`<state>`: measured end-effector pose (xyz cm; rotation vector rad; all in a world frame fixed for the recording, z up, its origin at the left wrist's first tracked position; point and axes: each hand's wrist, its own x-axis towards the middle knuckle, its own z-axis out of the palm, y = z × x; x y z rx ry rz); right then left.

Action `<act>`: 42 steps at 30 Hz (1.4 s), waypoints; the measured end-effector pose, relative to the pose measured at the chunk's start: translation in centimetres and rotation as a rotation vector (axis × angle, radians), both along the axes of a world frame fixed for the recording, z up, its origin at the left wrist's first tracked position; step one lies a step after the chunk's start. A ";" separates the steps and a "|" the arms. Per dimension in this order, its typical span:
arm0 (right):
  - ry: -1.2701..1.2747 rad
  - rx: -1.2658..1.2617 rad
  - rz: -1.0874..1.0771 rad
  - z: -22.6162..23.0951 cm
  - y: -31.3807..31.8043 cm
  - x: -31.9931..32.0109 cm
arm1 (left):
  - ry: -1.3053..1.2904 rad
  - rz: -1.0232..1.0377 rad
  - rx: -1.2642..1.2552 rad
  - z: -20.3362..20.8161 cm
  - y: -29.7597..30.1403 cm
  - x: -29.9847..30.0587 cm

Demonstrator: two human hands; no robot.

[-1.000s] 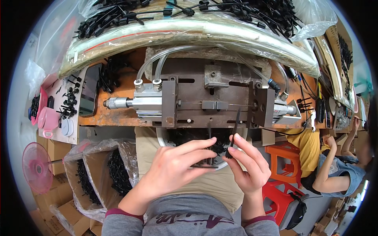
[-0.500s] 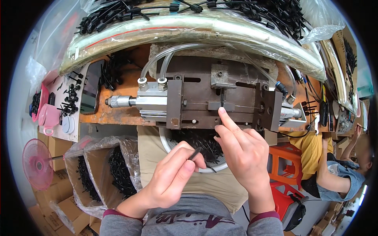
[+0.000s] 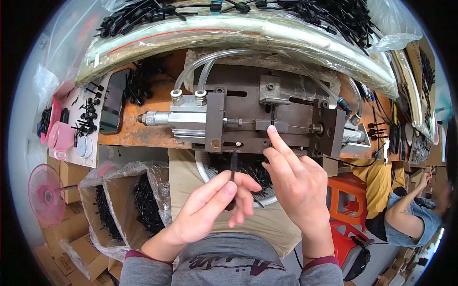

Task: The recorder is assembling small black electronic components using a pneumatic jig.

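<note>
My left hand (image 3: pixel 207 200) pinches a ribbed black cable tie (image 3: pixel 233 164) between thumb and index finger, its strip upright; the other fingers are loosely spread. A darker end of it shows below the fingers. My right hand (image 3: pixel 298 183) reaches to a small dark block (image 3: pixel 263 125) in the middle of the brown metal fixture (image 3: pixel 296 107). Its index fingertip presses on another thin black strip (image 3: pixel 273 113), which runs from the block toward a grey metal clamp (image 3: pixel 274 90). The right thumb is mostly hidden and the other fingers curl under. Thin rods reach the block from both sides.
Air cylinders (image 3: pixel 188 121) with clear hoses flank the fixture. Below it, a white basket (image 3: pixel 200 167) of black parts rests by my lap. Plastic-lined boxes (image 3: pixel 102 217) and a pink fan (image 3: pixel 46 195) stand left. Another person (image 3: pixel 405 214) sits at right near orange stools (image 3: pixel 346 193).
My left hand has turned its cable tie from slanted to upright and loosened its other fingers. The rods at both cylinders have slid inward. My right fingertip stays at the block.
</note>
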<state>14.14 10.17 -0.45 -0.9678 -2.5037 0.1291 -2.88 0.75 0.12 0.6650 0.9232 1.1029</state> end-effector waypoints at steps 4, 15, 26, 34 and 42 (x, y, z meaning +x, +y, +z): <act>0.022 0.017 0.002 -0.2 0.1 0.1 | -0.009 -0.036 0.011 0.4 -0.1 0.1; 0.443 -0.339 0.273 1.1 0.2 1.8 | -0.176 -0.168 0.028 0.0 -0.7 -0.5; 1.015 -1.338 0.221 0.6 -1.6 -0.2 | -0.153 -0.300 0.018 0.4 -0.6 0.3; 1.109 -1.290 0.059 0.5 -1.7 0.2 | -0.099 -0.269 0.004 0.1 -0.5 0.7; 1.067 -1.233 -0.008 0.3 -2.0 -0.3 | -0.010 -0.134 0.067 1.1 -0.7 -0.8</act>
